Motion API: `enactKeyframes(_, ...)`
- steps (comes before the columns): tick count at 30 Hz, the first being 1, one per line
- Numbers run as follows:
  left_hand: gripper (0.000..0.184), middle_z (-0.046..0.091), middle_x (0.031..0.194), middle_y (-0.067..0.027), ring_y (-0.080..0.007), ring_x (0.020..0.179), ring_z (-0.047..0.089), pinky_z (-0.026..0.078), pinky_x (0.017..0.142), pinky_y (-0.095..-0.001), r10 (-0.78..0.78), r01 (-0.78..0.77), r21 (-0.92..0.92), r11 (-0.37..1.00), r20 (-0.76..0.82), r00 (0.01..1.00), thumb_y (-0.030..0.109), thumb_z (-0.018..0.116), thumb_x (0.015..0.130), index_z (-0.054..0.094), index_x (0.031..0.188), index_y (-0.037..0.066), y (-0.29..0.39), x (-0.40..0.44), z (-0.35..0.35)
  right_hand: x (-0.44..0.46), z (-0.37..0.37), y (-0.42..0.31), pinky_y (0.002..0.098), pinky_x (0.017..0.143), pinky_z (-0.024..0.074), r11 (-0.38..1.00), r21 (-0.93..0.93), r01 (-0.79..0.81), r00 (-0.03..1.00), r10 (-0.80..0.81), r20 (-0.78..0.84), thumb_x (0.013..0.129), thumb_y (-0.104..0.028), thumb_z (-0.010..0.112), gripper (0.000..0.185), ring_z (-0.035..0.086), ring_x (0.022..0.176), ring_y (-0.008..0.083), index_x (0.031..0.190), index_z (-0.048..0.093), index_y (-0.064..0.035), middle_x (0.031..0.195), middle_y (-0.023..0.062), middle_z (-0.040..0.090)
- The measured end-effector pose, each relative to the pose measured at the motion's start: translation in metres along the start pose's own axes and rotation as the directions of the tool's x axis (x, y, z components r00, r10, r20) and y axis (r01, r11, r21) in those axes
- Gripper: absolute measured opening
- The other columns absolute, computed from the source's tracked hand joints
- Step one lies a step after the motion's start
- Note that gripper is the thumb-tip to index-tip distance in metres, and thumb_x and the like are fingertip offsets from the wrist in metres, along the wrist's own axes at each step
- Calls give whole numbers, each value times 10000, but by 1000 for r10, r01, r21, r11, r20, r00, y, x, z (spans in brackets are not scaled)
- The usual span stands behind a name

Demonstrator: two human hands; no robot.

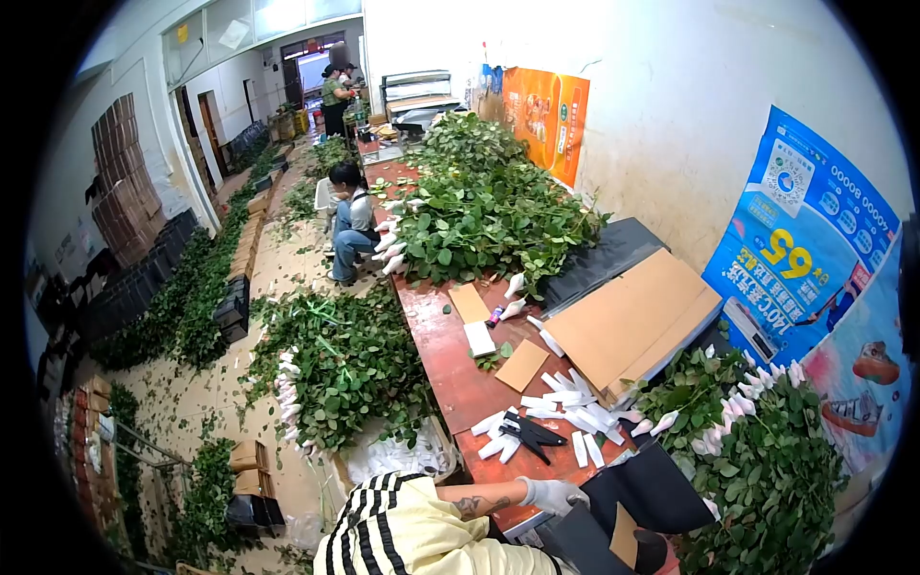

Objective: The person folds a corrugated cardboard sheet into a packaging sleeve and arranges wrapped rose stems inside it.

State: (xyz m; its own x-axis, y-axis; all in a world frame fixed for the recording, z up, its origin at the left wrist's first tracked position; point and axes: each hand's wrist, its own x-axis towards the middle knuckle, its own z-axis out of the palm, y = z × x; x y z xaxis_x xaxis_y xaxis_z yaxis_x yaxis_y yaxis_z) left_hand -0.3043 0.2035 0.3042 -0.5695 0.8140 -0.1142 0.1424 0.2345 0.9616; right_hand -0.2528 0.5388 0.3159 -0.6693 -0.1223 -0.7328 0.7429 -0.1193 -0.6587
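My left hand (554, 494), in a pale glove, reaches in from a cream sleeve with black stripes (383, 517). Its fingers are curled at the edge of a black sheet (647, 491), which stands folded up at the table's near end. A strip of brown cardboard (624, 535) shows inside the fold. Of my right hand, only a small pinkish patch at the bottom edge might be visible; its fingers are hidden. Beside the sheet lie a black stapler-like tool (532, 436) and many white paper strips (572, 401). Pale pink roses (733, 417) with leafy stems lie to the right.
Cardboard sheets (628, 321) are stacked on the red table (436, 331), beyond which lie more leafy roses (489, 201). A bin of white material (393, 458) and another rose pile (335, 374) are at left. A person (353, 225) sits by the aisle; others stand far back.
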Motion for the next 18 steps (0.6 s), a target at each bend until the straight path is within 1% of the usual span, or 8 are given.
enactKeyframes(2, 301, 620, 902, -91, -219, 828, 585, 449, 743, -354, 18, -16, 23, 1000, -102, 995, 192, 587, 754, 589, 1017, 46, -9, 1, 8, 3, 9, -1, 325, 706, 458, 1000, 5, -10, 1000, 10, -2, 898, -199, 511, 183, 546, 750, 210, 933, 637, -71, 830, 99, 595)
enactKeyframes(3, 301, 620, 902, -91, -219, 828, 585, 449, 743, -354, 16, -13, 22, 1000, -107, 994, 192, 587, 754, 589, 1017, 46, -14, 2, 10, 5, 13, -2, 325, 710, 457, 1000, 3, -14, 1000, 14, -2, 897, -200, 512, 183, 546, 755, 210, 937, 635, -70, 836, 99, 595)
enactKeyframes(5, 417, 617, 923, -136, -286, 901, 580, 447, 788, -366, -29, 41, 83, 996, -144, 989, 186, 586, 696, 569, 1091, 54, -4, -3, 9, 7, 22, -2, 325, 718, 456, 1000, 5, -20, 1000, 20, -2, 896, -202, 514, 185, 546, 766, 210, 947, 631, -68, 847, 97, 595)
enactKeyframes(6, 417, 617, 923, -136, -286, 901, 580, 447, 788, -366, -30, 42, 84, 996, -146, 989, 186, 586, 696, 569, 1091, 54, -2, -3, 8, 8, 26, -1, 325, 722, 455, 1000, 7, -25, 1000, 25, -2, 895, -202, 515, 185, 545, 771, 210, 951, 629, -67, 852, 97, 595)
enactKeyframes(8, 407, 618, 922, -140, -292, 906, 580, 447, 792, -374, -81, 92, 98, 991, -115, 990, 201, 589, 721, 566, 1102, 58, 1, -1, 7, 9, 33, 0, 325, 730, 453, 999, 9, -32, 999, 32, -4, 894, -204, 517, 188, 545, 782, 210, 961, 625, -66, 864, 95, 595)
enactKeyframes(12, 398, 619, 907, -133, -283, 895, 585, 450, 782, -374, -78, 87, 88, 992, -106, 991, 212, 587, 744, 564, 1111, 61, 11, -6, 6, 10, 40, 2, 325, 746, 449, 999, 15, -35, 999, 35, -8, 892, -208, 521, 195, 544, 804, 210, 979, 617, -62, 886, 92, 594)
enactKeyframes(14, 399, 620, 891, -125, -275, 875, 589, 453, 768, -373, -116, 118, 22, 993, -82, 990, 219, 585, 749, 563, 1116, 61, 15, -7, 5, 10, 41, 3, 325, 754, 447, 999, 15, -34, 999, 34, -11, 891, -210, 523, 200, 543, 815, 209, 989, 614, -60, 897, 91, 594)
enactKeyframes(18, 403, 622, 883, -118, -268, 855, 593, 455, 754, -373, -111, 116, 54, 992, -94, 989, 224, 581, 749, 564, 1117, 63, 8, -5, 7, 10, 44, 3, 325, 770, 444, 999, 22, -37, 999, 37, -14, 889, -214, 527, 211, 542, 836, 209, 1007, 606, -57, 919, 88, 593)
